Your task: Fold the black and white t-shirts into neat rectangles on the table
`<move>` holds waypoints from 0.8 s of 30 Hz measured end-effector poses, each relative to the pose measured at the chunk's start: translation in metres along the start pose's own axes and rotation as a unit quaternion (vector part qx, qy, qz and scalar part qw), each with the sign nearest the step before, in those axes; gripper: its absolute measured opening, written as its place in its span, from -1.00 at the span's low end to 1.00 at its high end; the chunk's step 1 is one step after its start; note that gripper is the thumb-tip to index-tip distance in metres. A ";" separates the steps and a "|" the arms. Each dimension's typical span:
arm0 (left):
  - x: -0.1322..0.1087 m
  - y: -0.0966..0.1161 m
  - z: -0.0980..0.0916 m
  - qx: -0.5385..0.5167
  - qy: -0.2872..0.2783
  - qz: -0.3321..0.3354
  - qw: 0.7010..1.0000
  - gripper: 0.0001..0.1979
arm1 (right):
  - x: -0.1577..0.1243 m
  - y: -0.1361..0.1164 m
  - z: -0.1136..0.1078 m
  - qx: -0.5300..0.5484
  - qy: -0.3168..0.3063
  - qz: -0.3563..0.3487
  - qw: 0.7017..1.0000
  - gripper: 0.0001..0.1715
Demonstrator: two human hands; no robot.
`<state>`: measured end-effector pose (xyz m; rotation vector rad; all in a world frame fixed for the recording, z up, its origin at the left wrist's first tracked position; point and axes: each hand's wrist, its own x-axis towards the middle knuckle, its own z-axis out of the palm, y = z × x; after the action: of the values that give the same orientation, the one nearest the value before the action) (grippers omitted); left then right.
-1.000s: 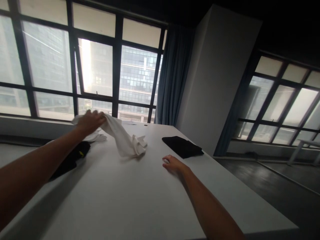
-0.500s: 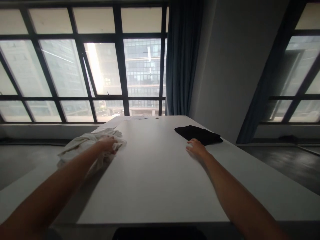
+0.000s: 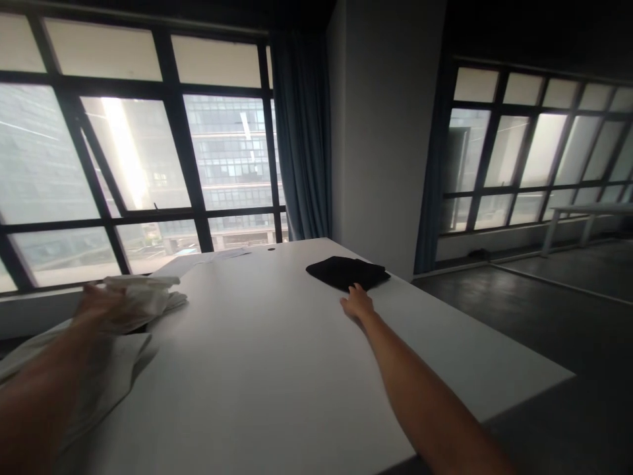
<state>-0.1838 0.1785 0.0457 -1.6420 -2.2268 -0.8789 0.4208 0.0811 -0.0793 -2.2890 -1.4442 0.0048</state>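
Observation:
My left hand [image 3: 101, 305] is at the table's left side, gripping a crumpled white cloth [image 3: 143, 297]; the hand is smeared by motion. More white cloth [image 3: 111, 373] hangs below my left forearm at the table's left edge. My right hand [image 3: 357, 303] lies flat on the white table [image 3: 277, 369] with fingers stretched out, its fingertips touching the near edge of a folded black cloth [image 3: 347, 272]. It holds nothing.
Papers [image 3: 225, 254] lie at the table's far end by the windows. A blue curtain [image 3: 302, 138] and a grey pillar [image 3: 383, 145] stand behind the table. The table's right edge drops to a dark floor [image 3: 544, 330]. Another white table [image 3: 588, 214] stands far right.
My left hand has pulled the white cloth from the table's middle to its left edge. My right hand has slid forward to the black cloth. The view has swung right.

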 end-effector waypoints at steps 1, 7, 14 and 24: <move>-0.003 0.007 0.003 -0.005 0.000 -0.011 1.000 -0.41 | 0.000 -0.001 -0.002 0.019 0.013 -0.005 1.000 -0.33; -0.106 0.091 0.028 -0.083 -0.123 0.229 0.962 -0.46 | -0.016 -0.040 -0.019 0.176 0.071 -0.133 0.973 -0.37; -0.236 0.151 0.034 -0.146 -0.251 0.357 0.888 -0.30 | -0.086 -0.119 -0.032 0.459 -0.266 -0.401 0.747 -0.56; -0.235 0.151 0.051 -0.385 -0.270 0.231 0.852 -0.68 | -0.082 -0.097 -0.037 0.073 -0.142 -0.336 0.928 0.01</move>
<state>0.0436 0.0529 -0.0672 -2.9438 -1.6421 -1.3952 0.3087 0.0328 -0.0295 -1.6182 -2.2287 0.2376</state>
